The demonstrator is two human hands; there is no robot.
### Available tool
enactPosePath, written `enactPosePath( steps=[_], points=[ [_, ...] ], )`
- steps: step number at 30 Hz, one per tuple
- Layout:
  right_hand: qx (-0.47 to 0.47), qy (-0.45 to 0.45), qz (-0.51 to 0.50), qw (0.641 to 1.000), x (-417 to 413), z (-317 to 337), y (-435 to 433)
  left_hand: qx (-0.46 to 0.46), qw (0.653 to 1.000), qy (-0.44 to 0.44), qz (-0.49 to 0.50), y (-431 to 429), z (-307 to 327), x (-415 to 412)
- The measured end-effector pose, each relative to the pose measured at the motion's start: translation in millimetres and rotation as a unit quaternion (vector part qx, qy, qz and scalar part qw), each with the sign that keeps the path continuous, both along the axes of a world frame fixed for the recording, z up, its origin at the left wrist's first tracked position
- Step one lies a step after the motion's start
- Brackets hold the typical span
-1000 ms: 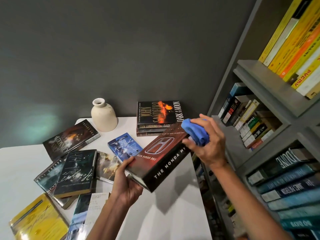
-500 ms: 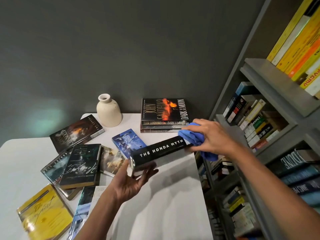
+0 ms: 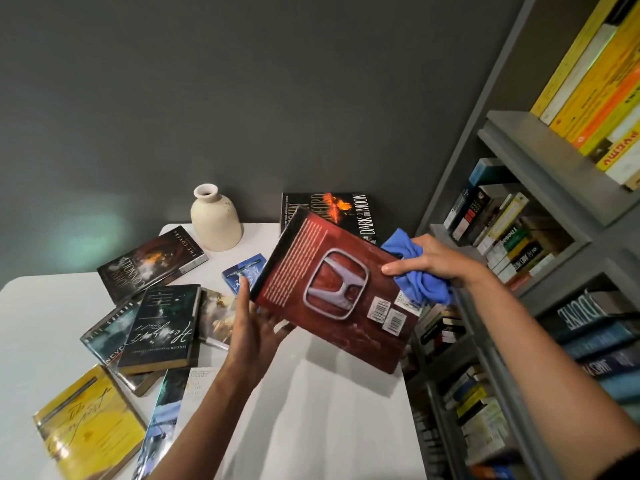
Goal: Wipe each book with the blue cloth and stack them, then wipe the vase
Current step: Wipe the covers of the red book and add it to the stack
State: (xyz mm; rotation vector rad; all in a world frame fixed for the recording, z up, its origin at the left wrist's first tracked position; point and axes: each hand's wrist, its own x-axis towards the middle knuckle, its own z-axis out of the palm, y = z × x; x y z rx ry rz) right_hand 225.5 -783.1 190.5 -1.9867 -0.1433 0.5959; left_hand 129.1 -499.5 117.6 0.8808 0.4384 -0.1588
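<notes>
Vase [image 3: 215,221], cloth [image 3: 424,289], held book [image 3: 332,289]: one each.

White surface [image 3: 329,427] with rounded corners, set against a grey wall [image 3: 242,98]. At the back stand a cream vase [image 3: 215,223] and, to its right, a flat stack of books [image 3: 363,216]. On the left half lie a dark book [image 3: 152,263] set askew, a small blue book [image 3: 242,271], a pale-covered book [image 3: 216,317], a grey-green book [image 3: 107,337] partly under a teal book [image 3: 161,329], and, by the near edge, a yellow book [image 3: 88,431] and a blue-and-white book [image 3: 173,410].

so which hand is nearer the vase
Left. The left hand holds the red book in front of the vase; the right hand, with the blue cloth, is past the book.
</notes>
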Motion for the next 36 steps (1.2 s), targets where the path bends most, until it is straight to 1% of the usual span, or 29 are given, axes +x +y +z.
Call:
enactPosePath(
  steps=[2, 4, 7, 9, 12, 14, 16, 18, 20, 24, 27, 29, 30, 32, 34, 36],
  points=[
    [0.031, 0.035, -0.036, 0.998, -3, -10, 3, -0.007, 1.0, -0.027, 0.002, -8, 4, 2],
    [0.05, 0.05, -0.054, 0.996, -9, -17, 8, -0.015, 0.999, -0.046, -0.001, -15, 8, 5],
    [0.061, 0.041, -0.056, 0.996, -15, -26, 14, -0.017, 0.996, -0.061, 0.06, -24, 11, 11],
    [0.043, 0.004, -0.053, 0.998, -21, -33, 20, -0.014, 0.992, -0.061, 0.109, -25, 8, 15],
    [-0.044, -0.095, -0.048, 0.993, -27, -43, 34, 0.013, 0.988, -0.078, 0.136, -20, 1, 17],
    [-0.092, -0.137, -0.046, 0.985, -28, -46, 47, 0.034, 0.985, -0.088, 0.142, -21, -1, 17],
    [-0.108, -0.166, -0.071, 0.978, -26, -45, 62, 0.055, 0.985, -0.084, 0.143, -26, 0, 15],
    [-0.101, -0.198, -0.115, 0.968, -23, -42, 78, 0.063, 0.984, -0.075, 0.147, -29, 2, 14],
    [-0.106, -0.253, -0.144, 0.951, -24, -45, 84, 0.06, 0.984, -0.058, 0.154, -29, 4, 15],
    [-0.195, -0.391, -0.133, 0.89, -37, -63, 74, 0.072, 0.984, -0.036, 0.159, -21, 4, 21],
    [-0.252, -0.423, -0.178, 0.852, -50, -65, 91, 0.099, 0.985, -0.035, 0.136, -27, 6, 23],
    [-0.252, -0.465, -0.191, 0.827, -59, -61, 114, 0.108, 0.985, -0.033, 0.129, -35, 9, 23],
    [-0.245, -0.489, -0.175, 0.819, -67, -61, 126, 0.112, 0.985, -0.031, 0.131, -38, 10, 24],
    [-0.229, -0.529, -0.103, 0.81, -89, -70, 142, 0.123, 0.982, -0.031, 0.137, -40, 12, 25],
    [-0.242, -0.564, -0.037, 0.789, -115, -87, 141, 0.119, 0.982, -0.036, 0.142, -39, 12, 26],
    [-0.27, -0.58, -0.028, 0.768, -122, -101, 122, 0.1, 0.983, -0.041, 0.152, -35, 11, 23]
  ],
)
